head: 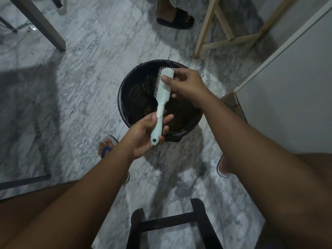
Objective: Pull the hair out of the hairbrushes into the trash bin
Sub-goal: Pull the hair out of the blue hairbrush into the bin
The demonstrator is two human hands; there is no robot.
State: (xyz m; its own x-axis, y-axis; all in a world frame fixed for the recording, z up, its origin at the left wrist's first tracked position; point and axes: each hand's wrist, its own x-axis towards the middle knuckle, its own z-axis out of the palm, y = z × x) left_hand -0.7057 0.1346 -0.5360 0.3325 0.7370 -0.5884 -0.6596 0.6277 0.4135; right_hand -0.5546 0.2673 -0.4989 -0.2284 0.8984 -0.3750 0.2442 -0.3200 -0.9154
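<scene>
Head view: mint hairbrush (160,108) over the trash bin (124,87), left hand (142,139) around its handle, right hand (186,85) around its head.

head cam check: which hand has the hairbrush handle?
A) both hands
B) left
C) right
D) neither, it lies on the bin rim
B: the left hand grips the handle of the hairbrush, while the right hand has its fingers round the bristle head, above the trash bin.
</scene>
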